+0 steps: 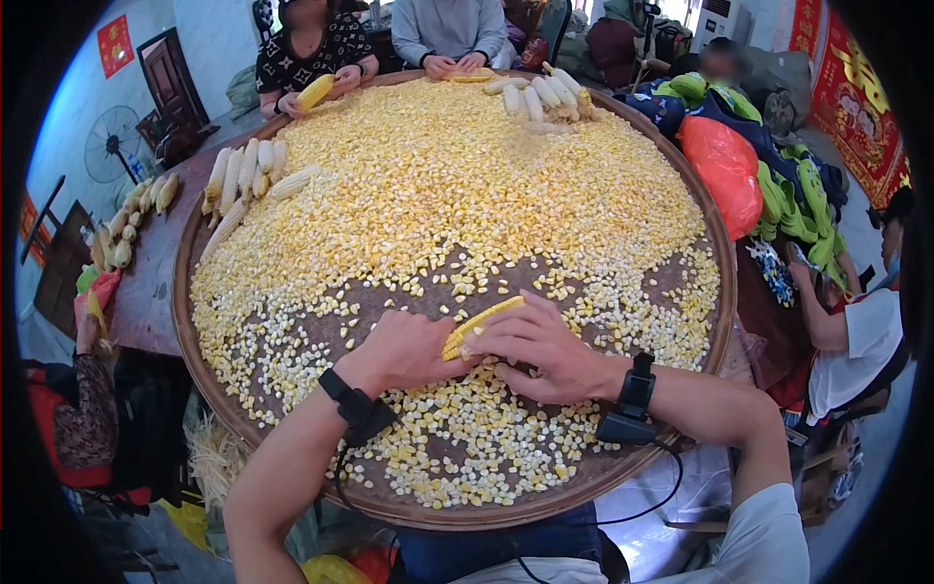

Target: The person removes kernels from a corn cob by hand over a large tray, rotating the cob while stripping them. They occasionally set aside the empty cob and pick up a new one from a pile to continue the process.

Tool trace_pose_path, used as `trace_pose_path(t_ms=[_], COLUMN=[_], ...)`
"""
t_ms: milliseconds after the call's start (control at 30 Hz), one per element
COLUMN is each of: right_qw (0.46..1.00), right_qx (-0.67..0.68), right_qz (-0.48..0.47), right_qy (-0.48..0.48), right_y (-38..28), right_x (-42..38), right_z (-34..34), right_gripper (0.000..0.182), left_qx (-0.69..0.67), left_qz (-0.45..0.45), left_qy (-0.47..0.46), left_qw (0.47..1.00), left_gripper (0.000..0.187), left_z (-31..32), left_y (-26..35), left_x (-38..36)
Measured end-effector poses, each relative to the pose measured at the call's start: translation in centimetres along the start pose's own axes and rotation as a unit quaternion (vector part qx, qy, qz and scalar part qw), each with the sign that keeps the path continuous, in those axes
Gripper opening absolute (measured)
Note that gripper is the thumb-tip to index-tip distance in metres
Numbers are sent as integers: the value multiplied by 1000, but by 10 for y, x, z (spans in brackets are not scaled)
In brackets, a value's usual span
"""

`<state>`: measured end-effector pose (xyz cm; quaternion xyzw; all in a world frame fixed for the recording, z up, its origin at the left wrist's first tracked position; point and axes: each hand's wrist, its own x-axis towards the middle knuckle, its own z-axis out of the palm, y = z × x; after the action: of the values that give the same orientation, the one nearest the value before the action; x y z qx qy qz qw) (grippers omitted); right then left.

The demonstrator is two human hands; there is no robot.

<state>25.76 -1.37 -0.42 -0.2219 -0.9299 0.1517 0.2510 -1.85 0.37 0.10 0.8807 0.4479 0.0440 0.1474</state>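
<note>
Over the near half of a large round tray (185,292), my two hands meet at one yellow corn cob (491,319). My left hand (413,347) is closed around its lower left end. The fingers of my right hand (545,355) bend over the cob's right side and press against it, partly hiding it. Loose corn kernels (448,165) cover much of the tray, thick at the far side and scattered under my hands. Both my wrists wear black bands with cables.
Stripped cobs (233,180) lie at the tray's left, and more pale cobs (545,95) are heaped at the far right rim. Two people across the tray hold cobs. Other people sit at both sides. A red plastic bag (722,175) bulges by the right rim.
</note>
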Motion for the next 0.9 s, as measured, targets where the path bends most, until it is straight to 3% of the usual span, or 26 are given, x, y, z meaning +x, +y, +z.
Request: trace_pose_path(t_ms=[133,533,900], right_qw=[997,997,998], right_qx=[33,-51,-36], right_qz=[23,-56,55], right_qy=[62,22,-11], right_y=[-6,-9,13], right_x=[6,6,2], right_z=[0,-3,-10], right_gripper=[57,58,60], left_qx=[2,21,-18], left_qz=[2,-9,-13], left_qy=[13,-12,27], left_qw=[1000,1000,999], left_gripper=[70,65,66], left_z=[5,-6,-24], left_y=[-3,5,21], left_x=[1,-1,-6])
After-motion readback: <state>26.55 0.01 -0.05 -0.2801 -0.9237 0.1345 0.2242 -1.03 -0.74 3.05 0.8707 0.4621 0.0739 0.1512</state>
